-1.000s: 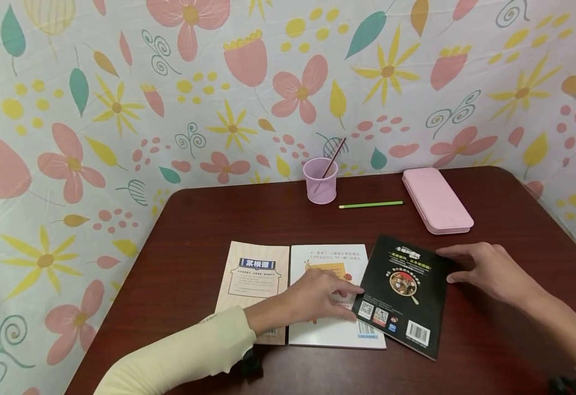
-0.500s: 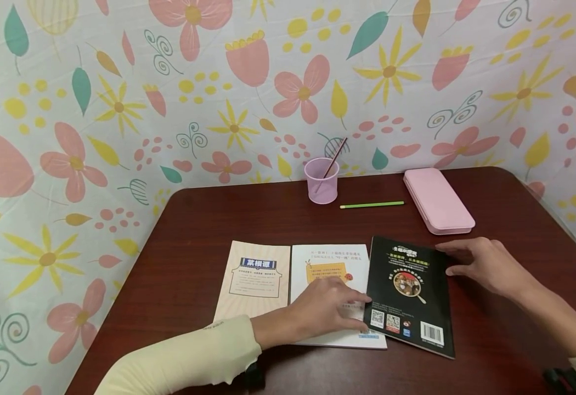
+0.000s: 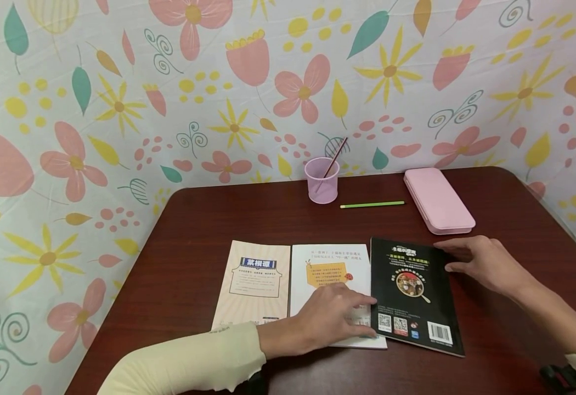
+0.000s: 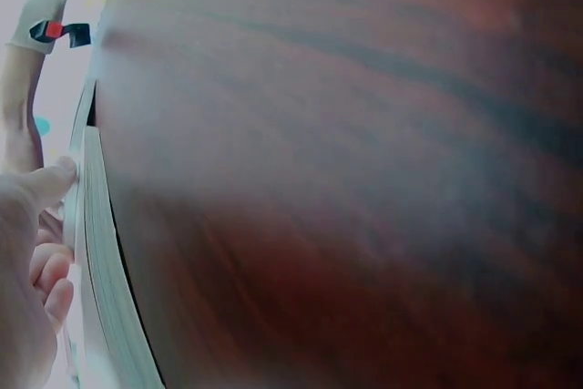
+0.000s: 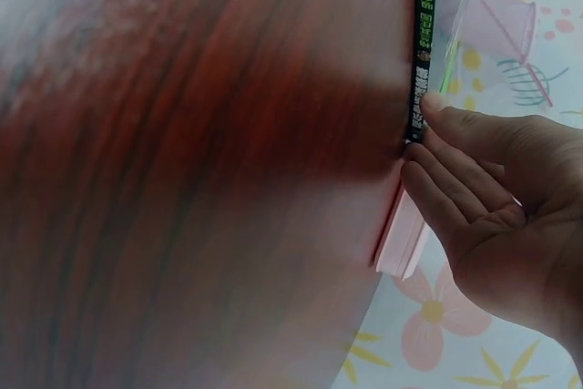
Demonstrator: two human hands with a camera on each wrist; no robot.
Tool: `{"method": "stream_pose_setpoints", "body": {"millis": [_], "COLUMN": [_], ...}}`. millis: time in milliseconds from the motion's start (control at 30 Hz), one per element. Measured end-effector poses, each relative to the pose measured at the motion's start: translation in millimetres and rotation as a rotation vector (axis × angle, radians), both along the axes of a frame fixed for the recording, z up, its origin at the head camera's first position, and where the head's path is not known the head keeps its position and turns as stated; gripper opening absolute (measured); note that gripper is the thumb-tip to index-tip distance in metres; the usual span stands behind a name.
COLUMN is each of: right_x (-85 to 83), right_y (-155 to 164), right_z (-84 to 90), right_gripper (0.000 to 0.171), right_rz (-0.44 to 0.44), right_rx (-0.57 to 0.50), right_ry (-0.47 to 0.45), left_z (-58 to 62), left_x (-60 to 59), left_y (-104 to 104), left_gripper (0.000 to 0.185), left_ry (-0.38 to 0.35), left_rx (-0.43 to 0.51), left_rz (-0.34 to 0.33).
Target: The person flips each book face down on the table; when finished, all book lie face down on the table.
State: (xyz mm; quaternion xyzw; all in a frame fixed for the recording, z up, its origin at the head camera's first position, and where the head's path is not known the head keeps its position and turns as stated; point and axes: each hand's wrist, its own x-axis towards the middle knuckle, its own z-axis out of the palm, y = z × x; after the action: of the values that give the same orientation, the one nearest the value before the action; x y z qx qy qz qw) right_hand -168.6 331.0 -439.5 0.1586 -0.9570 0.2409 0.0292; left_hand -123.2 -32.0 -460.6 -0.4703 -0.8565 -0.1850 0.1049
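Head view: three books lie side by side on a dark red table [image 3: 209,214]. A cream book [image 3: 253,282] sits at the left, a white book [image 3: 329,263] in the middle, and a black book [image 3: 413,293] at the right, touching the white one. Left hand [image 3: 332,318] rests flat on the white book, fingers straight, tips at the black book's left edge. Right hand [image 3: 480,263] touches the black book's upper right edge with relaxed, extended fingers. Behind stand a pink cup [image 3: 321,181], a green pencil [image 3: 372,204] and a pink case [image 3: 438,200].

Left wrist view: fingertips [image 4: 59,175] press a book's page edge [image 4: 100,261].

Right wrist view: straight fingers [image 5: 455,170] touch the black book's spine [image 5: 424,43].
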Motion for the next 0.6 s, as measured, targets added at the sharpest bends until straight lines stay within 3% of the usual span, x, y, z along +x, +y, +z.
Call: {"method": "stream_pose_setpoints", "body": {"millis": [600], "right_x": [-1.0], "right_y": [-5], "right_z": [-1.5], "right_gripper": [0.047], "right_rz": [-0.022], "right_rx": [0.013], "right_ry": [-0.010], "left_z": [-2.3], "left_x": [19.1], "left_y": [20], "left_gripper": [0.060], "left_ry": [-0.001], "left_rx": [-0.071], "left_rz": [0.085]}}
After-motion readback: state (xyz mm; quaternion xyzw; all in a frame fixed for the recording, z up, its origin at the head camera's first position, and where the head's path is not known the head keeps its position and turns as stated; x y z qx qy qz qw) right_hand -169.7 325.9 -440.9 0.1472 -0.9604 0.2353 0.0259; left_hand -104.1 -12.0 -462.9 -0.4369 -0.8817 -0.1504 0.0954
